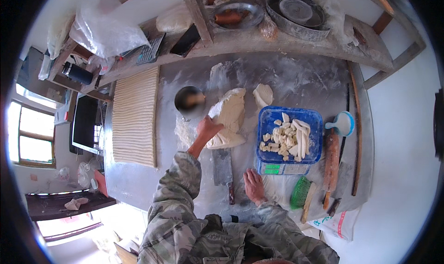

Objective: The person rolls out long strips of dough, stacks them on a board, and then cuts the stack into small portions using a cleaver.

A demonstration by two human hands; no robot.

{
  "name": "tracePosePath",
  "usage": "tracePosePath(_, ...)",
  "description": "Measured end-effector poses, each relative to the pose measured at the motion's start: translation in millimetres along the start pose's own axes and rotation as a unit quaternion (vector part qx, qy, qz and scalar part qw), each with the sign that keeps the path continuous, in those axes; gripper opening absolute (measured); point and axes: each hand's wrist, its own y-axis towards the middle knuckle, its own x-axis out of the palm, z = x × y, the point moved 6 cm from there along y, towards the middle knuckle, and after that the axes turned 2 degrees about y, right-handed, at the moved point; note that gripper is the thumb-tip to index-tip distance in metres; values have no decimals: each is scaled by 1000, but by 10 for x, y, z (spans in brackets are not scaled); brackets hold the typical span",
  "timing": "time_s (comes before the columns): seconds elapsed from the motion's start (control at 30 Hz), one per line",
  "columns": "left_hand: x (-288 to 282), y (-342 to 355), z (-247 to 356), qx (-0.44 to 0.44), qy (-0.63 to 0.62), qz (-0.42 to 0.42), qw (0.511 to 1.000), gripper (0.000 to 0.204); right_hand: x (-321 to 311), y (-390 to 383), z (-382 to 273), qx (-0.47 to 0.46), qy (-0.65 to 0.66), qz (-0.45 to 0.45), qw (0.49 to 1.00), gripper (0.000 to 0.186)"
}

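Note:
My left hand (208, 126) grips the near left part of a large pale dough mass (230, 106). My right hand (253, 185) lies open on the steel worktop (175, 180), fingers extended, beside a cleaver (221, 171) with a wooden handle. A smaller dough piece (262, 94) lies behind a blue tub (313, 125) of dough chunks and strips, which sits on a scale (291, 168). A blurred dark round object (187, 99) stands behind my left hand, with loose flour near it.
Rows of dough strips (135, 116) lie left. At right are a rolling pin (331, 162), green brush (299, 193), white scoop (343, 123) and long sticks (356, 157). A wooden shelf (240, 45) holding trays (237, 9), bags and a phone spans the back. A monitor (84, 121) stands far left.

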Motion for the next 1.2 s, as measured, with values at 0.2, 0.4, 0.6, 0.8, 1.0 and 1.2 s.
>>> tracePosePath(0.2, -140, -1118, -817, 20, -2, 3, 1000, 60, 21, -29, 19, -4, 4, 31, 999, 49)
tracePosePath(0.4, 234, -1981, -2046, -34, 9, -40, 999, 66, -26, -29, -63, -5, -16, 33, 999, 45)
tracePosePath(0.6, 444, -2040, -2737, 29, -59, 43, 997, 90, -135, 301, -502, 43, 179, 185, 965, 34)
tracePosePath(0.8, 509, -1723, -2085, 52, -141, -60, 987, 92, 694, 573, -232, 302, 413, 64, 857, 26)
tracePosePath(1.0, 376, -1892, -2788, 49, -246, -42, 967, 72, 753, 625, -1235, 426, 623, -30, 655, 25)
tracePosePath(1.2, 299, -2271, -2143, -2, -410, -115, 905, 56, 288, 407, -922, 408, 657, -3, 634, 26)
